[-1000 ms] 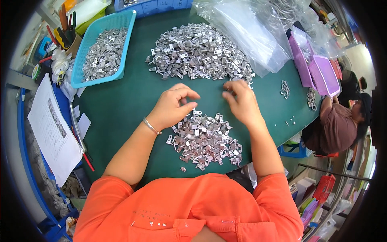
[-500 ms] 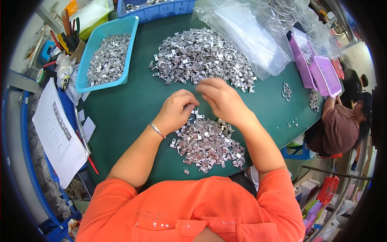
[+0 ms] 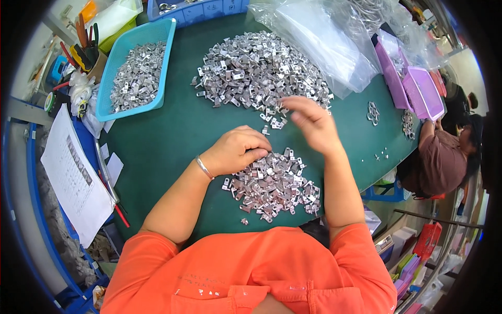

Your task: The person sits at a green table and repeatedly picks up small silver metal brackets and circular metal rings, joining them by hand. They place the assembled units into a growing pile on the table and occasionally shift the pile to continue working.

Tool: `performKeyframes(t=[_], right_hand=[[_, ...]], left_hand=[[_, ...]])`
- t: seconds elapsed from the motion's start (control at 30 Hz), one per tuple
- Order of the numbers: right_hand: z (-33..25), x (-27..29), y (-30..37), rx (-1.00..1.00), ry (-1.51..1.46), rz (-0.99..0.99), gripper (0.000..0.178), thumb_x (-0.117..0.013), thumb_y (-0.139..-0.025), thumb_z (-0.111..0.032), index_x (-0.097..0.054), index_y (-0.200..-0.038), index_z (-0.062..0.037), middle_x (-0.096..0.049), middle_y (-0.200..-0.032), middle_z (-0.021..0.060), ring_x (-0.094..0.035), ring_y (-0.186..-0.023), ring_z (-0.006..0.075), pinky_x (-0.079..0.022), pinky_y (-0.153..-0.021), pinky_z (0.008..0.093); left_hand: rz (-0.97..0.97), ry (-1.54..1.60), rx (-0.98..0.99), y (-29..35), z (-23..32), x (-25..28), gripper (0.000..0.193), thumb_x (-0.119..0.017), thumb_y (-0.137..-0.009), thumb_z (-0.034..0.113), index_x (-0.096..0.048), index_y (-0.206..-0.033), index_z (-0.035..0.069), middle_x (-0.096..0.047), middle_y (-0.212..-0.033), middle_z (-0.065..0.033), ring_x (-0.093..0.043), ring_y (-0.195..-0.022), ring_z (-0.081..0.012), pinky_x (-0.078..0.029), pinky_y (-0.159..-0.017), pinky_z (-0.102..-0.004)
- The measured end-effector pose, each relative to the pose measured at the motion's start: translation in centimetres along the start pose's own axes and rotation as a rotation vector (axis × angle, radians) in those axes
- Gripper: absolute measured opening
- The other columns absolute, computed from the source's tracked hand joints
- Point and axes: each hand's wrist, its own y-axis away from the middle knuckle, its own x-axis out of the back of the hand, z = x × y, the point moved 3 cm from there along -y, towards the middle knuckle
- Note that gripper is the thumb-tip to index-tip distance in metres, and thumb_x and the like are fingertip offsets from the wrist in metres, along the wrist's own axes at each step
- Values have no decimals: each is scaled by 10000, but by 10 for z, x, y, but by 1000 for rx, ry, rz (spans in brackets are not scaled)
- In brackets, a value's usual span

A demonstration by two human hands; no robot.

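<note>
Brackets [image 3: 274, 189] lie heaped by your left hand [image 3: 234, 150], likely for easy reach, its grip unclear, your right hand [image 3: 316, 127] loosely spread.

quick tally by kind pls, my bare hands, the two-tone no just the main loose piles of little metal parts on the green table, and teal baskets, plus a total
Bare hands: 2 (left hand, right hand)
Main loose piles: 2 (far pile, near pile)
Teal basket: 1
Total: 5
</note>
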Motion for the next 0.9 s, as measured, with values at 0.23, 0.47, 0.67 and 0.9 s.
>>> performKeyframes(t=[0.23, 0.47, 0.67, 0.9], right_hand=[[12, 5, 14, -122, 212, 92, 114, -658, -779, -2, -667, -889, -31, -612, -818, 95, -610, -741, 225, -490, -673, 316], [12, -12, 11, -125, 437, 56, 143, -700, -755, -174, -634, -789, -51, -593, -777, 92, -604, -750, 298, -492, -670, 391], [21, -2, 14, -472, -400, 31, 119, -631, -855, -45, -638, -961, 10, -651, -800, 46, -610, -710, 106, -502, -618, 251], [22, -5, 20, -400, -1002, -81, 129, -592, -854, 18, -623, -979, 26, -652, -855, 91, -619, -725, 145, -513, -619, 257]], left_hand=[[395, 44, 197, -3, 0, 5, 127, -674, -804, 67, -674, -928, 37, -583, -868, -33, -528, -637, -87, -449, -593, -228], [226, -342, 278, -34, -2, -4, 121, -684, -792, 140, -677, -817, 21, -647, -754, -127, -620, -623, -187, -476, -578, -309], [322, 724, 578, -20, -13, -3, 111, -622, -855, 1, -628, -955, -46, -675, -874, -126, -670, -760, -184, -565, -690, -264], [334, 983, 506, -16, 2, 0, 122, -627, -833, -43, -606, -954, -38, -667, -933, -143, -676, -837, -207, -573, -754, -290]])
